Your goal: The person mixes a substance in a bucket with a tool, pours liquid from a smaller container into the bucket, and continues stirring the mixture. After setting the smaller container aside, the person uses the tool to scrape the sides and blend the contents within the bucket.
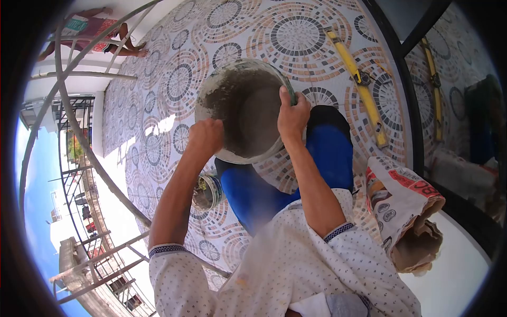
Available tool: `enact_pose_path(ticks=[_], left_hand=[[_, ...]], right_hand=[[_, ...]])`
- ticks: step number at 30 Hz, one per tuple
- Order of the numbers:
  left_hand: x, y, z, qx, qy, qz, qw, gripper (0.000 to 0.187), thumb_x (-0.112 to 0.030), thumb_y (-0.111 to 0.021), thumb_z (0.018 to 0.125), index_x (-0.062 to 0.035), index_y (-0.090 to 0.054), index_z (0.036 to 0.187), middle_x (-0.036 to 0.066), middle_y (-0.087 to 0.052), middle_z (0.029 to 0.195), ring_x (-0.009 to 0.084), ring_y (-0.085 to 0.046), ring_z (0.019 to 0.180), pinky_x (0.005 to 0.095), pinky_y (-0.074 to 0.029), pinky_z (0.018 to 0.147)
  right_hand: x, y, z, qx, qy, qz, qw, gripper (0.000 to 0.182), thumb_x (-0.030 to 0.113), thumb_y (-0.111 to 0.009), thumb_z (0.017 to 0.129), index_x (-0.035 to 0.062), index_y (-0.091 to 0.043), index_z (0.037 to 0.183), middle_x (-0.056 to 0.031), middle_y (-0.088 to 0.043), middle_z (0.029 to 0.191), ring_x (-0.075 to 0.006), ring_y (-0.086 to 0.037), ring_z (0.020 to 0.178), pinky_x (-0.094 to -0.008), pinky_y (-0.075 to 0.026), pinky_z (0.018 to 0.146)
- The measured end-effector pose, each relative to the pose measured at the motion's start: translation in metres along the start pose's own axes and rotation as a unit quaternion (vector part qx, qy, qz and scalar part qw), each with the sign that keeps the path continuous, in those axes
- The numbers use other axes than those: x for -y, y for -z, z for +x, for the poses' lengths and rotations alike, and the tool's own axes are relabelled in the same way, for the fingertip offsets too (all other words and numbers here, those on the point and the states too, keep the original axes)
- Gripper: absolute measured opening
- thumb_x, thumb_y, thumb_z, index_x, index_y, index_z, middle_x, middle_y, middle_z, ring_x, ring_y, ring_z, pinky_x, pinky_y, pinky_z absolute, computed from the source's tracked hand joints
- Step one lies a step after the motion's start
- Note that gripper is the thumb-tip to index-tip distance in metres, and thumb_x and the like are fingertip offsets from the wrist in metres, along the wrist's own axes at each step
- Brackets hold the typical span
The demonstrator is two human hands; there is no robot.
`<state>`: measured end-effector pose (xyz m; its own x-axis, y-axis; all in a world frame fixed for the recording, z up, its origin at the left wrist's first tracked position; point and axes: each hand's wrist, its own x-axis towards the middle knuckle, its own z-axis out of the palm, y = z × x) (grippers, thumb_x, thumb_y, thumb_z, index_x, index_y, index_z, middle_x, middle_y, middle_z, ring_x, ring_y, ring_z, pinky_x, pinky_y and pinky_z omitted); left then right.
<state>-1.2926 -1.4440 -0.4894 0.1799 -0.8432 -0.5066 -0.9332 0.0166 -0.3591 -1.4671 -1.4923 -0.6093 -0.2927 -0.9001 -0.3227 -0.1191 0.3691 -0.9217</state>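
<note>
A large bucket (253,113), its rim and inner wall coated in grey cement, is tilted so that its mouth faces me, in front of my knees. My right hand (294,113) grips the rim on its right side, thumb on the edge. At the lower left of the mouth is my left hand (207,136), its fingers curled closed at the rim; what they hold, if anything, is hidden. The bottom of the bucket looks dark and grey.
A smaller bucket (206,192) stands by my left knee. On the patterned tile floor (232,232) lies a yellow spirit level (360,79). An open cement bag (406,211) is at the right. Poles (100,177) and another person (95,34) are at the left.
</note>
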Motion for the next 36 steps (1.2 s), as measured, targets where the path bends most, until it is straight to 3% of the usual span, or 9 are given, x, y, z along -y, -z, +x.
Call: enact_pose_path(ticks=[2,8,14,17,20,23,26,29,36], left_hand=[[-0.001,0.006,-0.001,0.06,-0.021,0.012,0.998,0.02,-0.014,-0.06,0.08,-0.0038,-0.073,0.09,0.019,-0.071,0.091,0.0365,-0.071,0.086,0.045,-0.057,0.075],[0.016,0.006,0.003,-0.012,-0.017,-0.05,0.999,0.019,-0.012,-0.063,0.074,0.0001,-0.072,0.085,0.021,-0.07,0.082,0.0369,-0.07,0.082,0.0445,-0.057,0.069],[-0.013,0.006,0.022,0.048,-0.114,0.038,0.992,0.02,-0.013,-0.059,0.081,-0.001,-0.073,0.09,0.018,-0.072,0.085,0.0311,-0.072,0.08,0.0408,-0.057,0.069],[-0.016,0.049,0.014,0.265,-0.086,-0.057,0.959,0.021,-0.015,-0.058,0.083,0.0012,-0.072,0.082,0.017,-0.068,0.071,0.0279,-0.07,0.06,0.0364,-0.054,0.051],[0.008,0.054,0.019,0.329,-0.029,-0.193,0.924,0.025,-0.018,-0.056,0.088,0.0013,-0.071,0.084,0.012,-0.063,0.063,0.0225,-0.062,0.05,0.0321,-0.05,0.044],[0.029,0.05,0.013,0.31,-0.018,-0.309,0.899,0.027,-0.023,-0.057,0.091,0.0006,-0.07,0.088,0.009,-0.057,0.06,0.0185,-0.056,0.047,0.0313,-0.048,0.042],[0.035,0.018,0.019,0.24,-0.075,-0.386,0.888,0.029,-0.028,-0.058,0.091,-0.0015,-0.07,0.094,0.015,-0.064,0.066,0.0257,-0.062,0.053,0.0382,-0.051,0.05],[0.012,-0.046,0.051,0.001,-0.153,-0.283,0.947,0.036,-0.036,-0.062,0.089,-0.0015,-0.07,0.097,0.023,-0.069,0.082,0.0364,-0.069,0.074,0.0455,-0.055,0.069],[-0.042,-0.104,0.111,0.02,0.118,-0.364,0.924,0.041,-0.034,-0.061,0.087,0.0,-0.067,0.108,0.026,-0.067,0.109,0.0415,-0.064,0.107,0.047,-0.051,0.092]], right_hand=[[0.0,-0.004,0.001,-0.018,0.012,-0.001,1.0,0.072,0.056,-0.059,0.09,-0.0084,-0.056,0.122,-0.0261,-0.053,0.116,-0.0393,-0.054,0.11,-0.0445,-0.043,0.095],[-0.001,-0.005,0.003,-0.004,0.011,0.003,1.0,0.071,0.053,-0.061,0.09,-0.0094,-0.056,0.123,-0.028,-0.053,0.116,-0.0397,-0.054,0.109,-0.0443,-0.043,0.095],[0.004,-0.004,0.003,0.002,0.0,0.003,1.0,0.069,0.052,-0.061,0.09,-0.0095,-0.056,0.123,-0.0271,-0.053,0.117,-0.0393,-0.054,0.11,-0.0442,-0.042,0.097],[0.003,-0.004,0.003,0.002,-0.002,0.004,1.0,0.07,0.052,-0.06,0.09,-0.0094,-0.055,0.125,-0.0267,-0.053,0.119,-0.0392,-0.054,0.112,-0.0439,-0.041,0.098],[0.008,-0.002,0.0,0.001,-0.004,-0.009,1.0,0.071,0.052,-0.059,0.091,-0.0094,-0.055,0.126,-0.0267,-0.053,0.121,-0.0388,-0.053,0.114,-0.0435,-0.041,0.099],[0.006,-0.003,0.001,-0.004,0.005,-0.01,1.0,0.071,0.052,-0.058,0.091,-0.0097,-0.055,0.126,-0.0269,-0.053,0.122,-0.0387,-0.053,0.114,-0.0438,-0.041,0.099],[0.002,-0.003,0.003,0.011,0.016,-0.021,1.0,0.071,0.052,-0.058,0.091,-0.0098,-0.055,0.125,-0.0271,-0.053,0.121,-0.0391,-0.054,0.114,-0.044,-0.04,0.099],[0.01,-0.001,-0.001,0.011,0.008,-0.026,1.0,0.071,0.052,-0.058,0.091,-0.0098,-0.056,0.124,-0.0276,-0.054,0.12,-0.0398,-0.054,0.114,-0.0444,-0.04,0.1],[-0.007,-0.009,0.008,0.009,0.019,-0.017,1.0,0.067,0.05,-0.057,0.093,-0.0093,-0.057,0.124,-0.0283,-0.055,0.121,-0.0399,-0.053,0.116,-0.0442,-0.04,0.1]])
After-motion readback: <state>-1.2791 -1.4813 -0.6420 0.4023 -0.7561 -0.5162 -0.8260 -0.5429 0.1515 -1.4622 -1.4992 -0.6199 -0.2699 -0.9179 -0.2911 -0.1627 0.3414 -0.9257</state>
